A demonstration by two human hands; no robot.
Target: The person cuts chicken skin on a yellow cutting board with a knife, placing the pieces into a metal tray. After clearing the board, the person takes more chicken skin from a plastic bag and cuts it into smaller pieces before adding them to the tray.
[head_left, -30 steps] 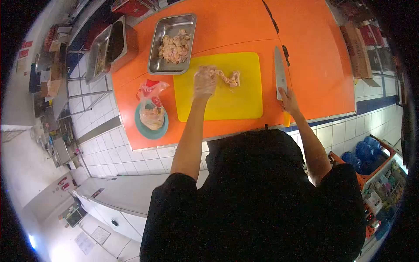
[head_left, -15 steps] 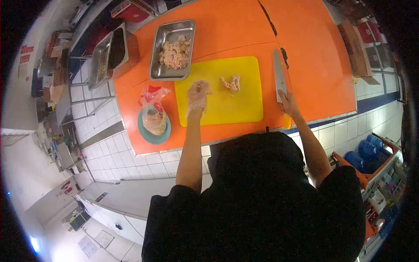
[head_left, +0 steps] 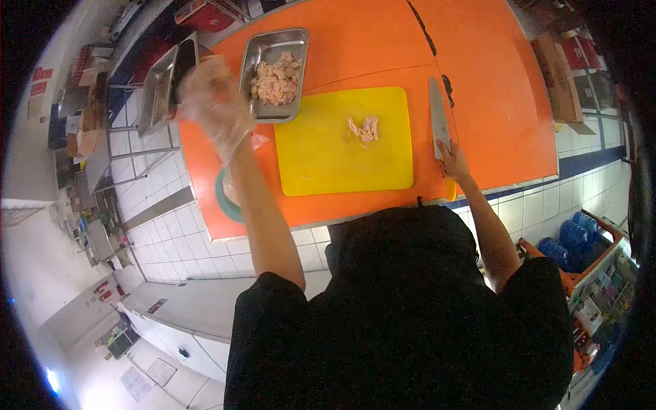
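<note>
My left hand [head_left: 217, 102], in a clear plastic glove, is raised over the left side of the table. Motion smears its fingers, and I cannot tell if they hold anything. My right hand [head_left: 452, 162] grips a large knife [head_left: 438, 116] near the heel of its blade. The blade points away from me, and part of the yellow handle shows below the hand. Between my hands, a small piece of raw meat [head_left: 365, 128] lies on a yellow cutting board [head_left: 328, 171]. Beyond the board's left corner, a steel tray [head_left: 303, 55] holds a heap of cut raw meat [head_left: 277, 80].
A teal bowl [head_left: 224, 198] with a plastic bag [head_left: 258, 141] sits at the orange table's [head_left: 492, 130] left edge, mostly behind my left arm. A deep metal pan [head_left: 157, 89] stands past the left edge. Blue bags [head_left: 564, 242] fill a crate at lower right.
My left hand has left the board, swinging left and upward past the bowl. It now covers much of the bag. My right hand and the knife have stayed in place.
</note>
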